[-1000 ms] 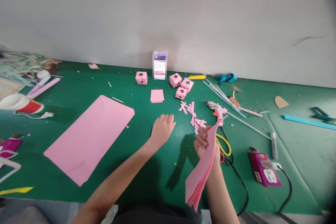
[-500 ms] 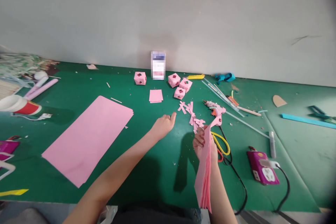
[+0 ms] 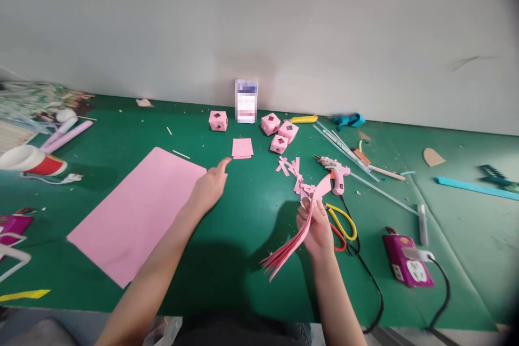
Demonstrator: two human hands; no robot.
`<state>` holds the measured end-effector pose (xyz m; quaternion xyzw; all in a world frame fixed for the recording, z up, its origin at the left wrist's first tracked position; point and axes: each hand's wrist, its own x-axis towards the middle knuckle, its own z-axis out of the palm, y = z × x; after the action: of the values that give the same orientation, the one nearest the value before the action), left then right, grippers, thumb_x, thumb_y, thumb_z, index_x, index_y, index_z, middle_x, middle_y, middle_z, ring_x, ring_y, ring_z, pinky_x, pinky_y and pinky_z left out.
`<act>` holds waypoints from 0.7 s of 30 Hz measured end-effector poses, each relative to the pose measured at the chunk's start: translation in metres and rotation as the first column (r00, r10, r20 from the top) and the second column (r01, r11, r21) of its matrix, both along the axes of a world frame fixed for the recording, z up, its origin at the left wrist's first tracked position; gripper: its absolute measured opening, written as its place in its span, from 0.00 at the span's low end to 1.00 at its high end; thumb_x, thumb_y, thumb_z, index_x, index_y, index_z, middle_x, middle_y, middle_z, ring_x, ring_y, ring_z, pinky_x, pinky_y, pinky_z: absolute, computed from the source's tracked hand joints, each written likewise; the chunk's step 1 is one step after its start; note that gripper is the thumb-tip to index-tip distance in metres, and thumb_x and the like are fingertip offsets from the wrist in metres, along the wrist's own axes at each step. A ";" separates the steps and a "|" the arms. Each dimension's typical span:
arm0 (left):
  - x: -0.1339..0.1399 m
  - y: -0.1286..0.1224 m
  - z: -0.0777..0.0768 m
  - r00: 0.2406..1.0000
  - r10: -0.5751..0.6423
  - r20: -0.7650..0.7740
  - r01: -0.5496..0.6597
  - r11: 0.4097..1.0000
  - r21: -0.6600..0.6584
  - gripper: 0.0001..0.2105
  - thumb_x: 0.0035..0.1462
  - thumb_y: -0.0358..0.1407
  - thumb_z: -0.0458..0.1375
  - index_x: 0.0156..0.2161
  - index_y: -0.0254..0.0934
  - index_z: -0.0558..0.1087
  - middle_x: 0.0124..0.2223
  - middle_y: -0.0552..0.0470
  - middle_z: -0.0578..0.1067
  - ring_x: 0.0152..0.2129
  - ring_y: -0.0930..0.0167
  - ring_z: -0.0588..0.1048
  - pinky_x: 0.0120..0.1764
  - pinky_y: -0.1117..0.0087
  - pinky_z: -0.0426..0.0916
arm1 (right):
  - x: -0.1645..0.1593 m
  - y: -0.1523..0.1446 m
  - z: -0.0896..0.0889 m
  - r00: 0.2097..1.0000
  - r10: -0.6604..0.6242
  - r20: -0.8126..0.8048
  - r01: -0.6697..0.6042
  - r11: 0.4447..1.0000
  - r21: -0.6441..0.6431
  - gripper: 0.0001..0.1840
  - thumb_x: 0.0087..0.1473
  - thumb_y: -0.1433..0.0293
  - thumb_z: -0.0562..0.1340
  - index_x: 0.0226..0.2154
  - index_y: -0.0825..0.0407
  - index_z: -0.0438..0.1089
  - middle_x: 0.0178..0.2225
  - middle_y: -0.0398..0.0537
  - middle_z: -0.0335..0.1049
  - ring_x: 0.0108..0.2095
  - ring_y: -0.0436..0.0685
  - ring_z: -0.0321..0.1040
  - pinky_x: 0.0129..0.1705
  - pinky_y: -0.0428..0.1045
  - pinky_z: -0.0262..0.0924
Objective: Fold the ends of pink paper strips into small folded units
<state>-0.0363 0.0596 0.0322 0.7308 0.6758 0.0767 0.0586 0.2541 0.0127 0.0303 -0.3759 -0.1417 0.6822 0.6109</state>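
My right hand (image 3: 317, 227) is closed around a fanned bundle of pink paper strips (image 3: 298, 239); its loose ends spread toward the lower left. My left hand (image 3: 210, 186) is at the right corner of a large stack of pink paper sheets (image 3: 133, 216), loosely bent with the thumb stretched out. Nothing shows in it, though part of its fingers is hidden. Small pink paper squares (image 3: 242, 147) lie just beyond the left hand. Cut pink pieces (image 3: 298, 178) are scattered behind the bundle. A pink glue gun (image 3: 335, 170) and yellow-and-red-handled scissors (image 3: 344, 223) lie near my right hand.
Folded pink paper shapes (image 3: 279, 128) stand around a propped phone-like screen (image 3: 246, 101). A purple box (image 3: 407, 259) with a plugged-in cable sits at right. To the left are a paper cup (image 3: 34, 161) and purple sticks (image 3: 68, 138). Clear sticks (image 3: 344, 151) lie at back right.
My left hand has moved left and slightly toward me, to the corner of the large sheets. The strip bundle in my right hand has swung its lower end left and fanned out.
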 end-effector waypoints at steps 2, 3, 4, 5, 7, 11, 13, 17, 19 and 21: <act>-0.019 -0.001 0.008 0.997 0.079 0.004 -0.080 0.996 0.038 0.22 0.66 0.32 0.47 0.64 0.35 0.61 0.36 0.44 0.78 0.33 0.59 0.80 0.34 0.66 0.72 | 0.000 0.000 -0.001 1.000 -0.010 0.001 0.010 1.000 -0.022 0.17 0.40 0.66 0.78 0.26 0.49 0.70 0.23 0.34 0.66 0.17 0.43 0.57 0.16 0.40 0.56; -0.028 -0.002 0.011 0.993 0.114 0.013 -0.114 0.992 0.053 0.22 0.64 0.31 0.49 0.63 0.35 0.62 0.35 0.46 0.78 0.33 0.59 0.80 0.34 0.66 0.72 | -0.003 0.000 -0.001 1.000 -0.007 0.003 0.007 0.999 -0.035 0.17 0.40 0.66 0.78 0.25 0.49 0.70 0.22 0.34 0.67 0.17 0.44 0.58 0.17 0.40 0.56; -0.035 -0.004 0.013 0.990 0.142 0.027 -0.143 0.988 0.063 0.23 0.62 0.31 0.50 0.62 0.35 0.62 0.34 0.47 0.78 0.32 0.60 0.80 0.34 0.67 0.72 | -0.008 -0.001 -0.001 1.000 0.004 0.005 -0.004 0.999 -0.051 0.16 0.40 0.66 0.78 0.25 0.49 0.70 0.22 0.34 0.68 0.18 0.45 0.60 0.18 0.40 0.57; -0.040 -0.005 0.013 0.986 0.158 0.046 -0.161 0.984 0.071 0.24 0.61 0.30 0.51 0.62 0.34 0.62 0.34 0.47 0.79 0.32 0.60 0.80 0.34 0.67 0.72 | -0.017 -0.002 -0.001 1.000 0.022 0.006 -0.022 0.997 -0.068 0.15 0.41 0.67 0.77 0.26 0.48 0.70 0.22 0.34 0.69 0.18 0.45 0.62 0.19 0.41 0.59; -0.045 -0.007 0.011 0.983 0.163 0.081 -0.170 0.982 0.085 0.25 0.60 0.30 0.52 0.63 0.33 0.61 0.35 0.47 0.79 0.32 0.60 0.80 0.34 0.67 0.72 | -0.044 -0.009 -0.001 0.996 0.088 0.003 -0.087 0.991 -0.102 0.12 0.45 0.67 0.76 0.30 0.49 0.73 0.25 0.37 0.73 0.21 0.48 0.67 0.23 0.43 0.63; -0.026 -0.014 -0.004 0.982 0.103 0.159 -0.128 0.979 0.161 0.26 0.67 0.31 0.44 0.69 0.33 0.52 0.45 0.39 0.80 0.43 0.59 0.80 0.44 0.59 0.73 | -0.116 -0.033 -0.002 0.977 0.212 -0.021 -0.213 0.972 -0.101 0.15 0.45 0.62 0.75 0.32 0.51 0.75 0.30 0.44 0.77 0.27 0.52 0.72 0.32 0.46 0.67; -0.002 -0.022 -0.016 0.978 0.036 0.203 -0.079 0.975 0.207 0.28 0.69 0.30 0.38 0.72 0.35 0.41 0.58 0.36 0.74 0.56 0.61 0.74 0.55 0.55 0.69 | -0.137 -0.045 -0.004 0.944 0.330 0.019 -0.329 0.944 -0.013 0.15 0.47 0.59 0.74 0.33 0.50 0.75 0.32 0.44 0.77 0.31 0.53 0.72 0.38 0.47 0.66; 0.053 -0.039 -0.043 0.936 -0.262 0.233 0.226 0.959 0.169 0.28 0.70 0.37 0.42 0.72 0.42 0.45 0.66 0.42 0.69 0.62 0.66 0.68 0.58 0.62 0.67 | -0.129 -0.058 -0.007 0.891 0.438 0.121 -0.448 0.891 0.071 0.15 0.49 0.57 0.73 0.32 0.50 0.75 0.31 0.44 0.76 0.33 0.54 0.71 0.41 0.49 0.64; 0.067 -0.042 -0.054 0.892 -0.380 0.243 0.356 0.924 0.140 0.27 0.69 0.41 0.47 0.71 0.43 0.52 0.64 0.46 0.72 0.60 0.67 0.71 0.58 0.65 0.68 | -0.112 -0.058 -0.005 0.879 0.453 0.147 -0.466 0.882 0.068 0.14 0.52 0.57 0.72 0.35 0.50 0.75 0.33 0.45 0.76 0.35 0.55 0.72 0.44 0.50 0.64; 0.063 -0.040 -0.060 0.881 -0.403 0.248 0.383 0.915 0.128 0.27 0.68 0.42 0.50 0.69 0.41 0.56 0.64 0.46 0.72 0.62 0.66 0.69 0.61 0.64 0.64 | -0.097 -0.056 -0.004 0.871 0.457 0.183 -0.474 0.878 0.062 0.14 0.52 0.57 0.71 0.35 0.50 0.75 0.34 0.46 0.76 0.37 0.56 0.72 0.45 0.50 0.64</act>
<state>0.0269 0.0200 -0.0280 0.8369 0.4960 0.1869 0.1365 0.1576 -0.0432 0.0267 -0.3525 -0.3130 0.7679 0.4338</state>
